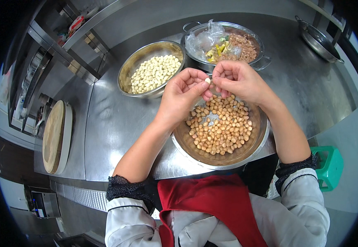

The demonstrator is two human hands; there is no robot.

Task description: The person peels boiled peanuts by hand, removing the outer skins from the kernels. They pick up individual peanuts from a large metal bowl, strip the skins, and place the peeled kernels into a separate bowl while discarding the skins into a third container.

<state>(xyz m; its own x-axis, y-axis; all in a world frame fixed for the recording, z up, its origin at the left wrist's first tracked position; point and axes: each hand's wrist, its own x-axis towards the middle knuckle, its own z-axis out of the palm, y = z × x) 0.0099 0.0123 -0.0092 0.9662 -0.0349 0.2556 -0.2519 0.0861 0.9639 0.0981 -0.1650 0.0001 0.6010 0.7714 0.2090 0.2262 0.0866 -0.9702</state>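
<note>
Between the thumb and fingers of my left hand (189, 89) is a pale peeled nut (208, 80). My right hand (237, 80) is close beside it, thumb and fingers pinched together; whether it holds a scrap of skin cannot be told. Both hands are over the far rim of a steel bowl (220, 165) with many brown, skin-on nuts (222, 132). To the upper left, a second steel bowl (125, 75) contains many pale peeled nuts (154, 74). Behind my hands, a two-handled steel pan (260, 46) holds brown skins or shavings (242, 48), yellow-green scraps (219, 51) and a clear plastic bag (203, 38).
The steel table (114, 129) carries a round wooden chopping board (53, 137) at the left and an empty two-handled pan (318, 41) at the far right. Metal shelving (64, 58) stands at the upper left. A green plastic stool (330, 166) is beyond my right elbow.
</note>
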